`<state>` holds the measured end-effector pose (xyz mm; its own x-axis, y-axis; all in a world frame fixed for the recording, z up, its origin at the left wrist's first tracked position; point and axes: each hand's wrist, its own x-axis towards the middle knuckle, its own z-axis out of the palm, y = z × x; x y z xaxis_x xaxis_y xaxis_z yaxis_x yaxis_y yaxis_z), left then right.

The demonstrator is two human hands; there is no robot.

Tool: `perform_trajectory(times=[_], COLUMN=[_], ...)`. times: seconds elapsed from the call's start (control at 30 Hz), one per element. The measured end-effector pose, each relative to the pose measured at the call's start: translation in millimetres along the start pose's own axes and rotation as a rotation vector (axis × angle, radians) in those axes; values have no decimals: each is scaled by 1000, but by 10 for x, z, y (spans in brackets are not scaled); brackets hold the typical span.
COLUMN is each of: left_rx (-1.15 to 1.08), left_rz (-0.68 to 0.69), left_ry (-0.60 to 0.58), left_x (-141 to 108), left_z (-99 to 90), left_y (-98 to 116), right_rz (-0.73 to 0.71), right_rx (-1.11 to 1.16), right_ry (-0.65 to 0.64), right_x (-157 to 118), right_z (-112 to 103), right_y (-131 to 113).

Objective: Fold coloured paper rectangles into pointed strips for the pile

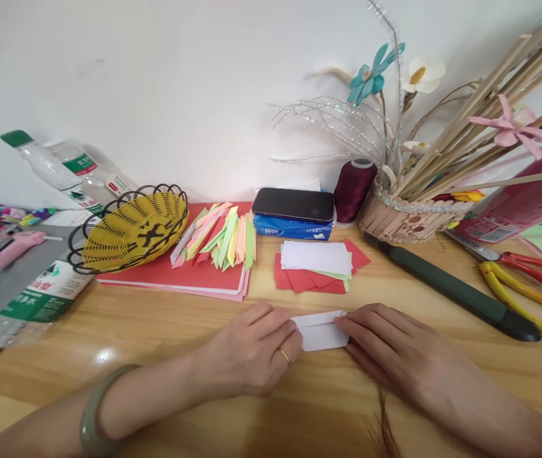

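Observation:
A small white sheet of paper is held low over the wooden table, with a fold along its far edge. My left hand, wearing a ring, pinches its left end between thumb and fingers. At the right end, my right hand has its fingertips closed on the folded corner. Just beyond lies a stack of white paper slips on top of red paper slips, with a green edge showing between them. A bangle circles my left forearm.
Folded coloured paper strips lie on red sheets beside a yellow basket. A phone rests on a blue tissue pack. Right are a thread spool, a flower pot, a dark-handled tool and pliers; bottles lie left.

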<state>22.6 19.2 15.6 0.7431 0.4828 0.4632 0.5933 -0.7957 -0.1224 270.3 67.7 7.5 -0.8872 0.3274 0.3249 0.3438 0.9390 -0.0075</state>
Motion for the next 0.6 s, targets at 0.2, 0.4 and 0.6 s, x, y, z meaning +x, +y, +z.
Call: perform_trajectory(times=[0.2,0.4,0.6], left_rx=[-7,-15,-288], left_rz=[-49,-100,-416], left_ry=[0,49,78], left_x=[14,67,114], left_z=[24,61,97], left_y=[-6,28,59], right_rz=[27,162,331], right_rx=[89,306,468], right_ry=[6,12,57], right_x=[-6,53,58], right_z=[19,-1,42], right_y=[19,42,46])
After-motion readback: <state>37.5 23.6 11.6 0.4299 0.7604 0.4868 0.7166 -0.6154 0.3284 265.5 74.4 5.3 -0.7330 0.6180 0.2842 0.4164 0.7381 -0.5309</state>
